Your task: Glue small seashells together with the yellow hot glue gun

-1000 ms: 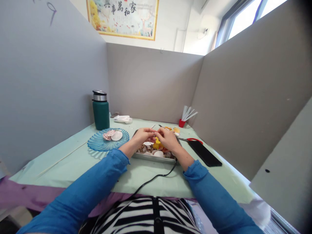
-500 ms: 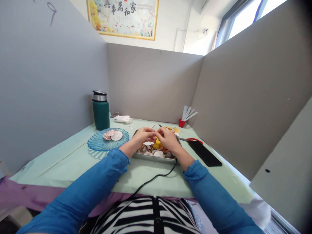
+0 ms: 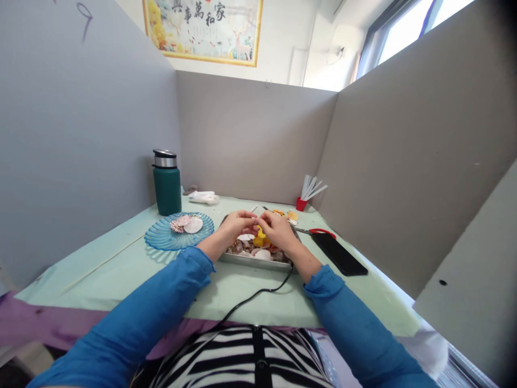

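My left hand and my right hand meet at the fingertips above a metal tray. Their fingers are pinched together, and whatever sits between them is too small or hidden to name. Inside the tray lie shells and small stones, with a white shell near the front rim. A yellow piece shows just below my fingers. To the left, a blue glass plate holds several pink and white shells.
A green bottle stands behind the plate. Right of the tray are red-handled scissors, a black phone and a red cup of white sticks. A black cable runs from the tray toward me. Grey partitions enclose the table.
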A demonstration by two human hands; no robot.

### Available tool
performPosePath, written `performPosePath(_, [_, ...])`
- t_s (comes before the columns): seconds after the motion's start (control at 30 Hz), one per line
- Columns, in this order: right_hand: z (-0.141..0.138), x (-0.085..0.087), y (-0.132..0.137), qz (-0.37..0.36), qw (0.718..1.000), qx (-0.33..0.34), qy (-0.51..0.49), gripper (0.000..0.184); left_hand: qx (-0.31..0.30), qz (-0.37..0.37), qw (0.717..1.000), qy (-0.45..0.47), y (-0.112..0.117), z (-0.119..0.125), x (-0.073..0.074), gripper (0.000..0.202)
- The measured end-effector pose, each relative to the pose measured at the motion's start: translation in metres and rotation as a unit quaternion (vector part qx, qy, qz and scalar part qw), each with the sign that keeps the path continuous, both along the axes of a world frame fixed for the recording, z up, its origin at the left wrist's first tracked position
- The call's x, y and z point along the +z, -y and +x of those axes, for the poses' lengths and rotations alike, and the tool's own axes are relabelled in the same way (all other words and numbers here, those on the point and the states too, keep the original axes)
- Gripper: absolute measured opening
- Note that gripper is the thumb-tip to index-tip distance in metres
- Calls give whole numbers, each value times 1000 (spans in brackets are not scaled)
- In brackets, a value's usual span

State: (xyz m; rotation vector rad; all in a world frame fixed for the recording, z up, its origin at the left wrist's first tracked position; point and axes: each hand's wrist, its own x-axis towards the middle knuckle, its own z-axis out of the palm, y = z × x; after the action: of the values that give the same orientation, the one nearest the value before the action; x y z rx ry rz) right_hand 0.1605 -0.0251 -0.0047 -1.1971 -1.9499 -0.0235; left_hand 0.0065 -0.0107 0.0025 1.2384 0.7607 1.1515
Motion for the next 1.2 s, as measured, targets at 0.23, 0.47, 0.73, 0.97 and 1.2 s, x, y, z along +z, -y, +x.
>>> performPosePath(0.23, [0,0,0,5,1000,-6,6,24,-9,8,1000,-2,-1,-1,-1,19])
performPosePath(0.47, [0,1,1,1,1000,-4,9,24,-16,7,1000,2,-1,-2,-2,20])
performPosePath(0.73, [0,0,0,0,1000,1,13,26,-20,5,1000,-2,-3,-1,-2,18])
performPosePath(0.97, [0,1,1,-2,1000,9,15,26,-22,15,1000,-6,-3,-2,-3,19])
performPosePath(1.2, [0,0,0,3,1000,10,20,26,-10,12,1000,-8,-3,-1,-3,20])
